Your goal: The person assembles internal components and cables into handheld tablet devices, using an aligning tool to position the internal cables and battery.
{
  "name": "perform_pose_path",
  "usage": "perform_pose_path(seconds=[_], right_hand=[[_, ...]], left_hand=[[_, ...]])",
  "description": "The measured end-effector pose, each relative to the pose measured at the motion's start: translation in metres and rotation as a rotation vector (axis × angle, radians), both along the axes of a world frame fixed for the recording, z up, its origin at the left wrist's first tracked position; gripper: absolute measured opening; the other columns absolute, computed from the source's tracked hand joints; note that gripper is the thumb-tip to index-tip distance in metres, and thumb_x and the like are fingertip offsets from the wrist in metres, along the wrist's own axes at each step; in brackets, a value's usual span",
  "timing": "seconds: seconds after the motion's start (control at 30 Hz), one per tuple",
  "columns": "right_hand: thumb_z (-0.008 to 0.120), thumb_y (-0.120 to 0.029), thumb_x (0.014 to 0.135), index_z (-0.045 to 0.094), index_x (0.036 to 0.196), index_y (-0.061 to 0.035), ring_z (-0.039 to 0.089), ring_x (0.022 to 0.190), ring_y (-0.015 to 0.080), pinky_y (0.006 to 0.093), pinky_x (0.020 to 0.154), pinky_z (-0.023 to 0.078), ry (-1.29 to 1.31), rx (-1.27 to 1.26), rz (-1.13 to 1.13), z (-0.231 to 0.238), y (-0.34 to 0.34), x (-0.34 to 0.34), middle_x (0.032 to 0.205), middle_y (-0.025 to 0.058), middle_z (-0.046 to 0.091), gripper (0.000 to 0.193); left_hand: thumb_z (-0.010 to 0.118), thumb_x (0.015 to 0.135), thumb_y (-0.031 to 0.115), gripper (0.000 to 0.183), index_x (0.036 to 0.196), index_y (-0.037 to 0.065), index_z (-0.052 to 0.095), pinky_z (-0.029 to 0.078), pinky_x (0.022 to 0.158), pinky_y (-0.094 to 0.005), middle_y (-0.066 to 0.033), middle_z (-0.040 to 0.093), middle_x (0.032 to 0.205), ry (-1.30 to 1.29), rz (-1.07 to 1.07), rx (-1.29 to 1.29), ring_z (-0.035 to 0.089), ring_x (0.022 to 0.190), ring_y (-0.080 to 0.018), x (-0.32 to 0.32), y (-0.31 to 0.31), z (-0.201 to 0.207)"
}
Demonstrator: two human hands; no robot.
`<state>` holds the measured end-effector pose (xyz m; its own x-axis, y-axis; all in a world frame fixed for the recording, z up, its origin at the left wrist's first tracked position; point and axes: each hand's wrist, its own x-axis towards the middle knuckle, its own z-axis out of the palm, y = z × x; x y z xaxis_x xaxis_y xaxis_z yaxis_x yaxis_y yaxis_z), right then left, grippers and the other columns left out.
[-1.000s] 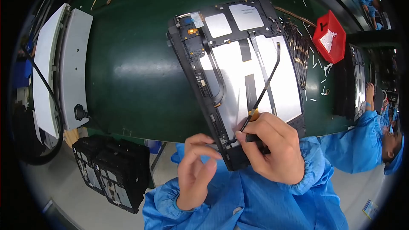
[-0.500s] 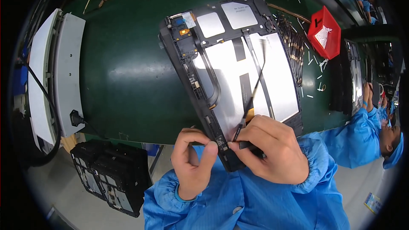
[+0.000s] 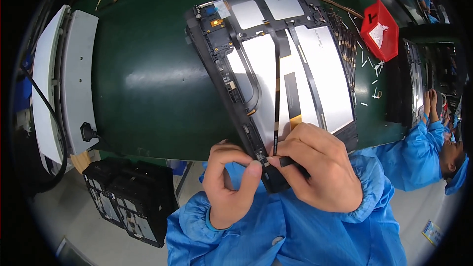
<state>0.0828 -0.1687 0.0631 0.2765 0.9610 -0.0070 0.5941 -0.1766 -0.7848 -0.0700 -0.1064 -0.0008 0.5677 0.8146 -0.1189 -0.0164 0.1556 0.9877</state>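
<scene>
An opened tablet-like device point(image 3: 322, 76), with a black frame and silver panels, lies slanted over the table's near edge. My left hand point(image 3: 231, 187) is closed at its near left edge, thumb and forefinger tips on the black frame. My right hand point(image 3: 322, 167) pinches the near end of a thin dark flex cable point(image 3: 277, 98), beside the left thumb. The cable stretches away over the silver panels. A short black piece shows between the right fingers; its kind is hidden. A curved black cable point(image 3: 252, 81) lies along the device's left side.
A red bin point(image 3: 390, 39) with white strips stands at the far right, loose strips near it. Several dark flex cables point(image 3: 342, 44) lie beside the device. A white-grey unit point(image 3: 79, 79) stands left. Black panels point(image 3: 128, 197) stand below left. A co-worker in blue point(image 3: 416, 152) sits right.
The flex cable has swung left and now lies straighter along the device. The device and both hands have shifted slightly right; the hands keep their grip.
</scene>
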Motion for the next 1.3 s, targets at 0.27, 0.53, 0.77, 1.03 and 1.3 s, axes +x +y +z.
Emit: perform_pose_path(seconds=[0.27, 0.53, 0.77, 1.03, 1.3], right_hand=[[0.070, 0.003, 0.068, 0.061, 0.082, 0.0040, 0.059, 0.071, 0.0294, 0.0355, 0.061, 0.048, -0.027, 0.027, -0.021, 0.000, -0.001, -0.001, 0.079, 0.0138, 0.056, 0.016], [0.063, 0.004, 0.078, 0.062, 0.090, 0.0036, 0.060, 0.071, 0.0298, 0.0351, 0.062, 0.049, 0.130, 0.044, 0.098, 0.007, -0.002, 0.007, 0.078, 0.0142, 0.057, 0.011], [0.070, -0.012, 0.078, 0.058, 0.091, -0.0022, 0.060, 0.059, 0.0265, 0.0342, 0.050, 0.049, -0.027, -0.041, 0.012, 0.011, -0.004, -0.008, 0.081, 0.0091, 0.051, 0.020], [0.071, -0.004, 0.074, 0.064, 0.091, -0.0035, 0.060, 0.061, 0.0208, 0.0296, 0.052, 0.049, 0.223, 0.240, 0.056, 0.001, -0.012, -0.009, 0.089, 0.0079, 0.057, 0.018], [0.068, -0.003, 0.073, 0.067, 0.094, -0.0025, 0.063, 0.065, 0.0204, 0.0267, 0.054, 0.050, 0.204, 0.278, 0.083, 0.000, -0.025, 0.004, 0.086, 0.0100, 0.061, 0.021]], left_hand=[[0.074, 0.072, 0.002, 0.019, 0.082, 0.007, 0.058, 0.038, 0.092, -0.0388, -0.0056, 0.063, 0.080, 0.242, -0.082, 0.344, 0.058, 0.077, -0.0203, 0.001, 0.016, 0.015], [0.072, 0.076, 0.001, 0.015, 0.083, 0.002, 0.059, 0.044, 0.081, -0.0262, -0.0071, 0.063, 0.088, 0.097, -0.143, 0.005, 0.058, 0.083, -0.0131, -0.001, 0.021, 0.014], [0.071, 0.079, 0.006, 0.017, 0.093, 0.000, 0.062, 0.047, 0.075, -0.0266, -0.0085, 0.065, 0.088, 0.057, -0.239, -0.140, 0.061, 0.081, -0.0158, -0.035, 0.006, 0.015], [0.072, 0.079, 0.004, 0.020, 0.097, -0.001, 0.066, 0.049, 0.067, -0.0249, -0.0108, 0.068, 0.083, 0.138, -0.284, -0.033, 0.064, 0.071, -0.0159, -0.033, 0.001, 0.027], [0.068, 0.081, 0.001, 0.023, 0.104, -0.002, 0.065, 0.047, 0.064, -0.0248, -0.0133, 0.067, 0.086, -0.100, -0.260, -0.024, 0.063, 0.071, -0.0161, -0.012, 0.003, 0.036]])
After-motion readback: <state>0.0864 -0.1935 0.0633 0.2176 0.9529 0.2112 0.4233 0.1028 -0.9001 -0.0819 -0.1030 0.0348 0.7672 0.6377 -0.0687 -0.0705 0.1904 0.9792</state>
